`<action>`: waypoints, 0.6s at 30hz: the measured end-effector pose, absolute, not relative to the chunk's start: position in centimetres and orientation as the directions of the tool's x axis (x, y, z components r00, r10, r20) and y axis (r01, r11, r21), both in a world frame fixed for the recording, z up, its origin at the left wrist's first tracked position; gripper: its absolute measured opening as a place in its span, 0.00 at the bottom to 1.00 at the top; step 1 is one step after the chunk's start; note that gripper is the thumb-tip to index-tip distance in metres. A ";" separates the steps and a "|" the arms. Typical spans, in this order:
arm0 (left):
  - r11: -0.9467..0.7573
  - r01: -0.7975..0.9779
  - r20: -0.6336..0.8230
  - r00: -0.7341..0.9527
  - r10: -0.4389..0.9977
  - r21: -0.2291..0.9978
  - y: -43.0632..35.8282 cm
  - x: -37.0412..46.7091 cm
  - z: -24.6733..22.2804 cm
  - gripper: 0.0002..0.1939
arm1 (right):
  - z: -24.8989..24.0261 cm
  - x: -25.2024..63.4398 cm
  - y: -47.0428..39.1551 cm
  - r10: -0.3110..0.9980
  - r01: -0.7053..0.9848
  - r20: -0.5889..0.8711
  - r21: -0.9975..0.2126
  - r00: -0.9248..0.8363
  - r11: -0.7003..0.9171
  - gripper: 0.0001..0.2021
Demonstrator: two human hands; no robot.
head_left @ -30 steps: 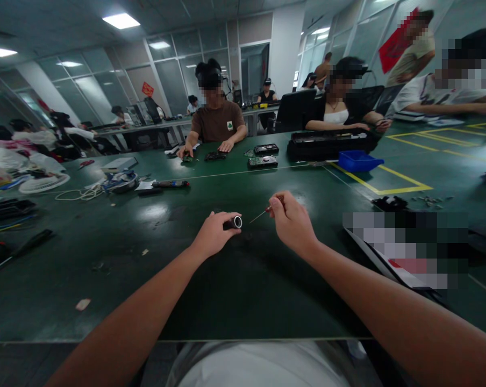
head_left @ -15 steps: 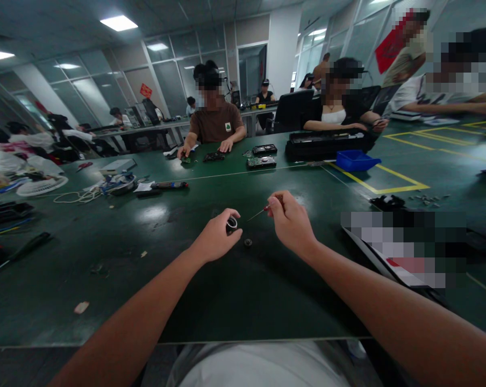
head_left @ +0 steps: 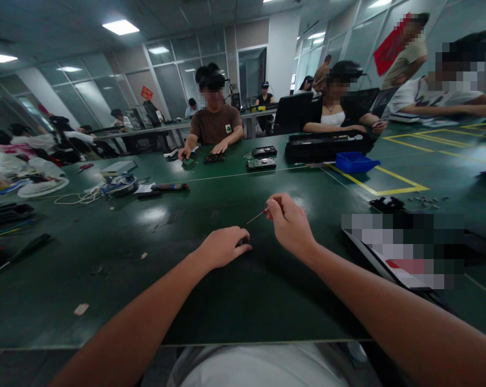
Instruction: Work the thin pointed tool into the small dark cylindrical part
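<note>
My left hand is low over the green table, its fingers and thumb curled around a small dark round part. Most of that part is hidden by the fingers. Just to the right, my right hand grips a thin screwdriver by its reddish handle. The metal shaft slants down and left, its tip in the air a little above the left hand's fingertips. No small round piece shows on the tabletop beside the left hand.
A pixelated flat item lies at the right, near loose screws. Farther off stand a blue tray and opened hard drives. Cables and a pen-like tool lie at the left. Co-workers sit opposite.
My left hand has moved right and down, over the spot where a small round piece lay. The pale-rimmed black part in it has turned out of sight. My right hand has barely moved.
</note>
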State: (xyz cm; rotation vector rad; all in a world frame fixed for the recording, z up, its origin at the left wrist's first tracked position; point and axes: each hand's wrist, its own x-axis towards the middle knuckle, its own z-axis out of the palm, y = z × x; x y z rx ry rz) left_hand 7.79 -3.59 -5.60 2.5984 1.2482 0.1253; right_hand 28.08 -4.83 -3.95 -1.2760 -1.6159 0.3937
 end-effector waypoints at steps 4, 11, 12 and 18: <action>-0.503 0.742 0.056 0.537 0.841 0.443 -2.9 6.5 -5.0 0.13 | -3.9 28.1 -4.8 0.866 0.538 0.497 -0.747 0.061 0.390 0.12; -0.170 0.449 0.134 0.111 0.985 0.877 -0.2 2.6 -3.7 0.17 | -4.0 28.3 -4.7 0.867 0.521 0.495 -0.756 0.060 0.396 0.12; -0.120 0.356 0.111 0.047 0.993 0.927 0.2 1.8 -3.5 0.17 | -3.9 28.3 -4.7 0.867 0.520 0.495 -0.756 0.058 0.397 0.12; -0.030 -0.063 0.014 -0.239 0.971 0.998 1.1 -3.6 -2.0 0.09 | -3.9 28.2 -4.7 0.870 0.521 0.490 -0.757 0.052 0.395 0.12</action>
